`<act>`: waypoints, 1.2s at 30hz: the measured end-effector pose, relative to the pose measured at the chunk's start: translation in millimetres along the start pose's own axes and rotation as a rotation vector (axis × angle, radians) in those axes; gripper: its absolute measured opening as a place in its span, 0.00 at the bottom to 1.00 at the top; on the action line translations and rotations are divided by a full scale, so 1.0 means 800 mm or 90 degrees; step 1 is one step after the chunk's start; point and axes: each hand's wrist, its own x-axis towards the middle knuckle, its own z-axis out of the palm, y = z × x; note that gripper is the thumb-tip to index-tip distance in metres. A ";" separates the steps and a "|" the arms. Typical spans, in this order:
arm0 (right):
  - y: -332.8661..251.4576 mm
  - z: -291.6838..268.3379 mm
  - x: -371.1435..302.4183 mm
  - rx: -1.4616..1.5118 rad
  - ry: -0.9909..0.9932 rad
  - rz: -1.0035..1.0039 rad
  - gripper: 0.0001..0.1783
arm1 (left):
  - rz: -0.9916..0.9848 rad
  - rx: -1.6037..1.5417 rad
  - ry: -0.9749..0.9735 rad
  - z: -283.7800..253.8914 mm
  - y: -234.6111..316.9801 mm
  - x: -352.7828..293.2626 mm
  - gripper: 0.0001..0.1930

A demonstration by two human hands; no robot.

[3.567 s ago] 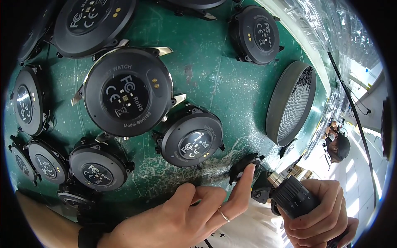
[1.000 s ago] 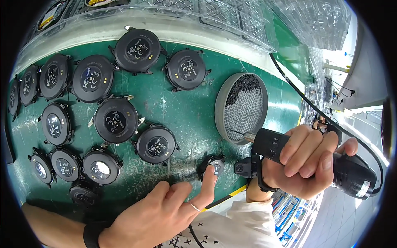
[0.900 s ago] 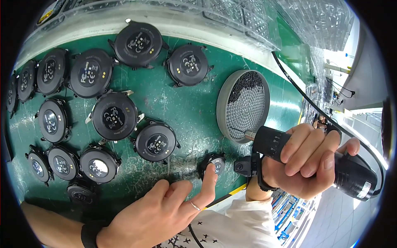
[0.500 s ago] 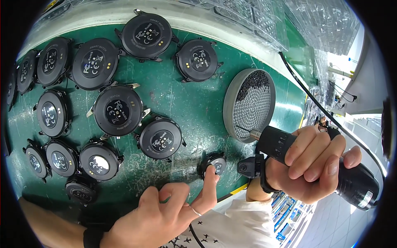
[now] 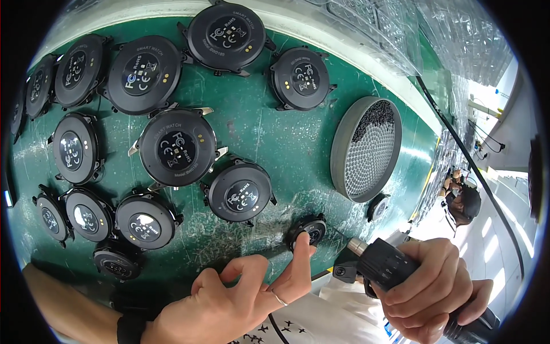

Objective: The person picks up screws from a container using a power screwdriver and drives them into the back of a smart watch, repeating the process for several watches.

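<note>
A small round smartwatch case lies back up near the table's front edge. My left hand presses it down with one fingertip, the other fingers loosely curled. In my right hand is a black electric screwdriver, gripped around its body. Its thin bit points left, close to the right side of that case, with a gap between them. To the far right of the case stands a round grey dish with a dimpled plate and small black screws heaped at its far side.
Several black watch cases lie back up across the left and far table, among them a large one and a nearer one. Another small case is beside the dish. Clear plastic trays edge the back. A black cable hangs at right; a person sits beyond.
My right hand has brought the screwdriver from the dish of screws toward me, down beside the small watch case. The left fingertip stays on the case. The whole view has shifted slightly.
</note>
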 end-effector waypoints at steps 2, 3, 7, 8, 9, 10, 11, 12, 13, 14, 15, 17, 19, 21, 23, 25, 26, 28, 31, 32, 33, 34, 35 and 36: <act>0.001 0.002 -0.006 -0.009 0.021 -0.004 0.06 | 0.002 0.029 0.010 0.004 0.000 0.000 0.26; 0.006 0.007 -0.008 -0.014 0.044 -0.010 0.08 | -0.007 0.013 0.020 0.008 0.002 -0.001 0.26; -0.013 0.010 -0.001 -0.041 0.059 0.066 0.14 | -0.165 -0.145 0.039 0.000 0.024 0.014 0.25; -0.020 0.009 0.004 -0.056 0.054 0.104 0.16 | -0.298 -0.270 0.036 -0.011 0.035 0.026 0.24; -0.020 0.007 0.003 -0.056 0.056 0.105 0.16 | -0.429 -0.394 0.024 -0.015 0.041 0.033 0.23; -0.020 0.006 0.002 -0.058 0.058 0.099 0.14 | -0.428 -0.394 0.024 -0.013 0.036 0.030 0.23; -0.018 0.005 0.000 -0.060 0.059 0.097 0.12 | -0.286 -0.261 0.026 -0.004 0.022 0.020 0.23; -0.018 0.004 0.000 -0.066 0.058 0.094 0.10 | -0.144 -0.127 0.031 0.003 0.008 0.012 0.23; -0.019 0.003 0.001 -0.074 0.055 0.090 0.08 | -0.002 0.007 0.039 0.007 0.001 0.011 0.23; -0.013 0.006 -0.002 -0.067 0.061 0.086 0.07 | -0.002 0.007 0.030 0.009 0.001 0.007 0.23; -0.008 0.009 -0.004 -0.062 0.065 0.081 0.07 | -0.005 -0.004 0.029 0.011 0.002 0.004 0.23; 0.000 0.014 -0.007 -0.058 0.071 0.072 0.07 | -0.009 -0.025 0.031 0.013 0.003 0.001 0.24; 0.004 0.018 -0.007 -0.061 0.074 0.064 0.11 | -0.154 -0.141 0.034 0.004 0.025 0.019 0.24; 0.008 0.020 -0.005 -0.063 0.075 0.064 0.12 | -0.443 -0.372 0.038 -0.008 0.039 0.042 0.26; 0.017 0.027 -0.001 -0.031 0.078 0.028 0.12 | -0.313 -0.276 0.025 0.001 0.030 0.015 0.26; 0.023 0.025 -0.001 -0.021 0.074 0.019 0.12 | -0.051 -0.092 0.018 0.011 0.013 -0.003 0.27; 0.024 0.019 0.000 -0.016 0.053 0.011 0.12 | -0.053 -0.101 0.028 0.014 0.013 0.001 0.27; 0.024 0.010 -0.001 -0.007 0.009 -0.004 0.12 | -0.046 -0.112 0.050 0.020 0.015 0.010 0.28; 0.025 0.018 0.003 0.016 0.022 0.007 0.13 | -0.032 -0.074 0.024 0.010 0.004 0.003 0.27; 0.025 0.021 0.004 0.022 0.026 0.013 0.13 | -0.018 -0.046 0.019 0.007 0.001 0.000 0.27; 0.025 0.025 0.006 0.032 0.031 0.009 0.13 | -0.003 -0.018 0.013 0.003 -0.002 -0.003 0.27; 0.024 0.025 0.005 0.020 0.031 0.012 0.12 | -0.003 -0.021 0.021 0.006 0.000 -0.001 0.27; 0.023 0.025 0.004 0.009 0.032 0.015 0.12 | -0.017 -0.044 0.020 0.008 0.004 0.000 0.27; 0.022 0.024 0.003 0.000 0.035 0.018 0.11 | -0.031 -0.066 0.019 0.009 0.007 0.001 0.26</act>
